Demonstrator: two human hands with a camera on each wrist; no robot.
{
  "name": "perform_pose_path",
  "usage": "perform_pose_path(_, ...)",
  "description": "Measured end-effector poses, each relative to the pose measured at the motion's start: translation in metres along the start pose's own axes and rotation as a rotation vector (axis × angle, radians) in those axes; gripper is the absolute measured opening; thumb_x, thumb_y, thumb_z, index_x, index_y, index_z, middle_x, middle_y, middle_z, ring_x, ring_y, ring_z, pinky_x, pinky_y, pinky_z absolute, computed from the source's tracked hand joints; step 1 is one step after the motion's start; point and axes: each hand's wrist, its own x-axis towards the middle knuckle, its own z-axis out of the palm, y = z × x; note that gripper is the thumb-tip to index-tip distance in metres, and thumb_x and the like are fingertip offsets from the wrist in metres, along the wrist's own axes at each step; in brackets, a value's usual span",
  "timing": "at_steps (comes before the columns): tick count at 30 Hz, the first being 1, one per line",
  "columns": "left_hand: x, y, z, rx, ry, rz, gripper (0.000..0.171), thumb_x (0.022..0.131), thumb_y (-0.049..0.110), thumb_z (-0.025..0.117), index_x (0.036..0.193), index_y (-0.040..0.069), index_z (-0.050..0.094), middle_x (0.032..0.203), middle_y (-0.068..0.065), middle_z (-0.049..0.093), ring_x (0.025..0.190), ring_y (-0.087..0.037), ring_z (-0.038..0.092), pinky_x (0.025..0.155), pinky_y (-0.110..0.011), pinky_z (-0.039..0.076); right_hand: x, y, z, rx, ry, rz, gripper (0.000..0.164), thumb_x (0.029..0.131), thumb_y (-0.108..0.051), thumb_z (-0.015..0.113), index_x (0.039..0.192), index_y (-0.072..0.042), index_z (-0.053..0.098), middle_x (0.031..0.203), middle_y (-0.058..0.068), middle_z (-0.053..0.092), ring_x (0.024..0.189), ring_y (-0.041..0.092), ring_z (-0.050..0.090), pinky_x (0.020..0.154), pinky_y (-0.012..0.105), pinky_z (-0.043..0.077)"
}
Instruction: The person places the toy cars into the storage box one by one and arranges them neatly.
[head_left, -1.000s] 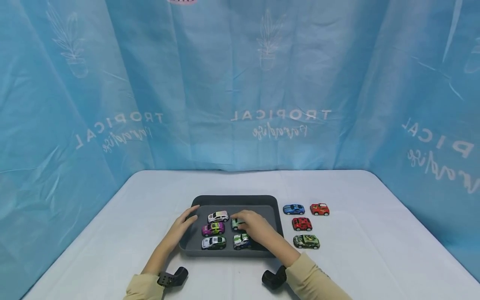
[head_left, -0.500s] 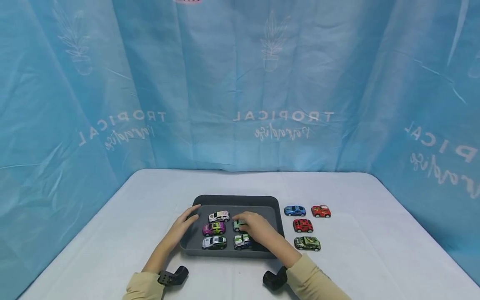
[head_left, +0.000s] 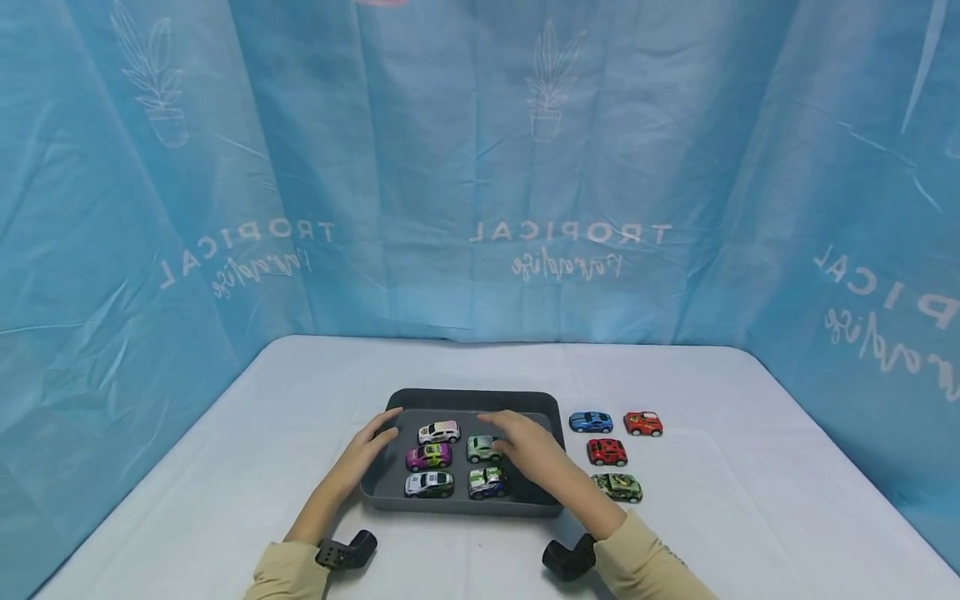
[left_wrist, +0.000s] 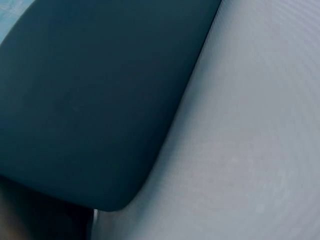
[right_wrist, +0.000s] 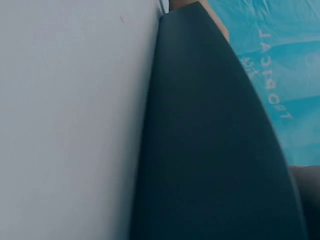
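A dark grey tray [head_left: 461, 506] lies on the table with toy cars in two columns. On the left are a white toy car with a patterned roof [head_left: 438, 432], a purple-yellow one [head_left: 429, 456] and a white-green one [head_left: 429, 484]. On the right sit a mint-green toy car [head_left: 482, 448] and a white-green-blue one [head_left: 487, 482]. My right hand [head_left: 528, 450] hovers just right of the mint-green car, fingers spread, holding nothing; its thumb overlaps the car's right end. My left hand [head_left: 360, 457] rests at the tray's left rim, fingers loosely extended. Both wrist views show mostly the tray's outer wall [left_wrist: 100, 100].
Right of the tray, on the white table [head_left: 720, 467], stand a blue toy car [head_left: 591, 422], a red one with a white mark [head_left: 643, 423], a red one with black spots [head_left: 607, 452] and a camouflage one [head_left: 621, 487]. Blue curtains [head_left: 420, 167] hang behind the table.
My right hand has let go of the mint-green car and moved slightly right and up, uncovering more of it. The left hand stays in place. The head view has shifted slightly.
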Motion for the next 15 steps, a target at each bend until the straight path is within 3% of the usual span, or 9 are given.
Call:
perform_pose_path(7,-0.001,0.001,0.002,0.001,-0.005,0.015,0.048,0.095,0.031,0.042,0.139,0.013,0.036,0.148,-0.017,0.027,0.138,-0.039,0.018,0.110,-0.059,0.017,-0.010,0.011,-0.025,0.039,0.142,0.051,0.046,0.082,-0.016,0.065,0.127,-0.014,0.053,0.121,0.006,0.059,0.109,0.023,0.058,0.089,0.038,0.050)
perform_pose_path(15,-0.004,0.001,0.000,-0.004,0.003,0.019,0.048,0.094,0.030,0.042,0.139,0.012,0.036,0.148,-0.018,0.027,0.138,-0.040,0.017,0.109,-0.060,0.016,-0.017,0.036,-0.057,0.034,0.208,0.172,0.048,0.085,-0.018,0.062,0.131,-0.015,0.049,0.128,0.011,0.054,0.119,0.029,0.051,0.095,0.046,0.045)
